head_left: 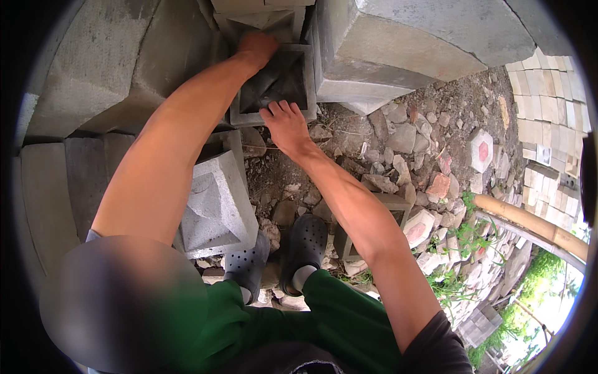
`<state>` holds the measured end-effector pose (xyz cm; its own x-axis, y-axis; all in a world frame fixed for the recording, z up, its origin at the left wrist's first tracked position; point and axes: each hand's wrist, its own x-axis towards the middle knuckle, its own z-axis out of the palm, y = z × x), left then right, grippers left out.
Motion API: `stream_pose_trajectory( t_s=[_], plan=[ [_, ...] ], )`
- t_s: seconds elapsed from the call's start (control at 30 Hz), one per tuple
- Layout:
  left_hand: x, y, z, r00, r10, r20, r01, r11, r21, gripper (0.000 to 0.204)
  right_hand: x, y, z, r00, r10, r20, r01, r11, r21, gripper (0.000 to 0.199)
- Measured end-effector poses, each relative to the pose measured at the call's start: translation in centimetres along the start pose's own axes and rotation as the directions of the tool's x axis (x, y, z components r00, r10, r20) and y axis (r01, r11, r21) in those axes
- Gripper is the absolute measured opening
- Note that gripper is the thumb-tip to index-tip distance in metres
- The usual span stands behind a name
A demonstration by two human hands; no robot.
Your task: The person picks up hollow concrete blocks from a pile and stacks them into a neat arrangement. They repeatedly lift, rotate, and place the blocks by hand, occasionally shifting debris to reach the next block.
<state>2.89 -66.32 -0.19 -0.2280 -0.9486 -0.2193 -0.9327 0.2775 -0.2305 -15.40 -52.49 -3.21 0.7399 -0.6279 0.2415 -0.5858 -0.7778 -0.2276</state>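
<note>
A square grey concrete block (309, 81) with a raised rim and a dark, sunken, faceted face is between my hands. My left hand (258, 48) is closed at its far edge, fingers turned down and mostly hidden. My right hand (288, 128) grips the near rim, with the fingertips curled over onto the block. Just beyond, a similar concrete block (280, 23) with a sunken face touches or nearly touches this one. Nearer to me, a lighter concrete block (215, 199) with a pyramid-like face stands tilted beside my left foot.
Large concrete pieces (398, 47) rise at the far right, and more slabs (81, 68) stand at the left. Broken stones (402, 137) cover the ground. Another hollow block (392, 202) lies under my right forearm. A bamboo pole (529, 224) and stacked pale blocks (548, 93) are farther right.
</note>
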Motion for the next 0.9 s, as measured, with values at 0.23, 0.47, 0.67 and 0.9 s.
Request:
stream_pose_trajectory(
  t_s=[0.23,0.47,0.67,0.9],
  plan=[
    [0.8,-0.2,-0.8,0.995,-0.104,0.012,0.104,0.994,-0.026,0.021,2.3,2.0,1.3,1.0,0.003,-0.006,-0.004,1.0,-0.02,0.013],
    [1.3,0.1,1.1,0.991,-0.127,-0.042,0.124,0.989,-0.075,0.019,2.6,3.0,2.1,0.987,-0.12,0.107,0.129,0.988,-0.089,0.027],
    [0.9,1.1,-0.5,0.969,-0.246,0.036,0.248,0.944,-0.217,0.021,2.4,4.4,1.3,0.951,-0.247,0.186,0.263,0.963,-0.064,0.033],
    [1.0,0.4,0.6,0.982,-0.182,-0.045,0.176,0.979,-0.105,0.021,2.7,3.8,0.9,0.935,-0.281,0.217,0.322,0.929,-0.185,0.023]
  ],
)
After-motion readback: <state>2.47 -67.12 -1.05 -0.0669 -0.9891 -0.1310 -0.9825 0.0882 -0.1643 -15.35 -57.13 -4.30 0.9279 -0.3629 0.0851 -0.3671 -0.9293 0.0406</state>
